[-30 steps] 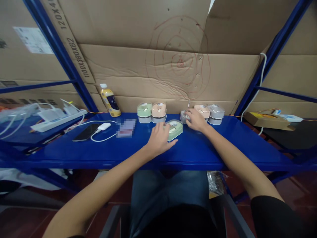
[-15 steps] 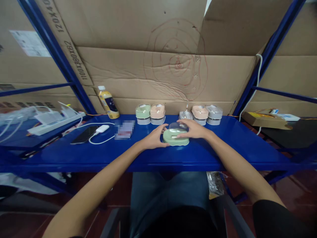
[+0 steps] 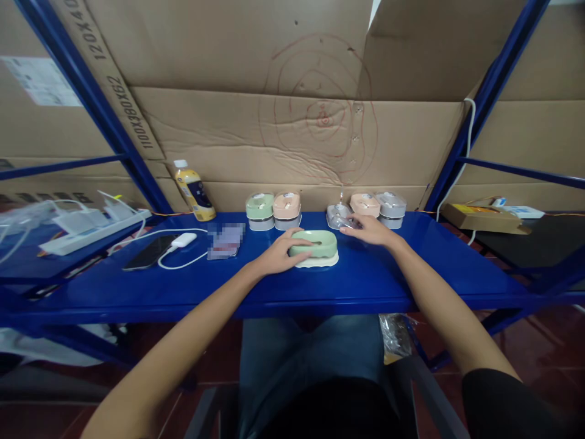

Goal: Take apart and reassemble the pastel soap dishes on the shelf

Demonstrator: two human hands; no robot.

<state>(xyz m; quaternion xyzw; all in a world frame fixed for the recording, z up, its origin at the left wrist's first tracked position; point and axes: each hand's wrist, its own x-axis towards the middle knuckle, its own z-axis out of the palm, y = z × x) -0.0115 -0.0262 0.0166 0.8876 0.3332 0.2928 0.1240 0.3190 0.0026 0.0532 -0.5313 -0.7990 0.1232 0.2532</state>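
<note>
I count six small tubs on the blue table, two of each colour. The nearest, a green tub, sits at the front before the seated person, with one white base showing beneath it. The left hand grips it by its left end, fingers over the far rim, thumb on the near side. The right hand has its fingers bent down at a clear lid, right by a low grey tub; whether it is gripping the lid I cannot tell.

Four taller tubs stand along the back: a lidded green one and a peach one side by side, then, past a gap and the low grey one, a second peach and a second grey. To the left there is one yellow bottle, one phone, one white adapter and one pixelated item.

Two blue uprights frame a cardboard wall bearing hand-drawn red rings. A power strip lies at far left, an opened carton at far right. The floor is dark red tile.
</note>
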